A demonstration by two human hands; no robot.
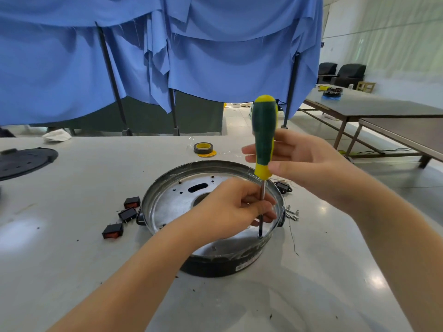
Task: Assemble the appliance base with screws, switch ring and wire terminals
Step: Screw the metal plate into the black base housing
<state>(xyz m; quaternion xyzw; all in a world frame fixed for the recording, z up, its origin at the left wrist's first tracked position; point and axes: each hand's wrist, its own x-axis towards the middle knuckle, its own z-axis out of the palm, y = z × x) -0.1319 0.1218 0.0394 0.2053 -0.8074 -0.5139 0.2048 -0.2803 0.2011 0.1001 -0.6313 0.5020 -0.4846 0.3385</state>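
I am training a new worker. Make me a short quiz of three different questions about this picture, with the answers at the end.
1. True or false: the screwdriver stands nearly upright with its tip down inside the metal base.
2. Multiple choice: where do the three black rocker switches lie? A) inside the base B) on the table to the left of the base C) on the tape roll
3. Short answer: which hand holds the shaft low down, and which is at the handle?

Key:
1. True.
2. B.
3. The left hand pinches the shaft; the right hand is at the green and yellow handle, fingers fairly straight.
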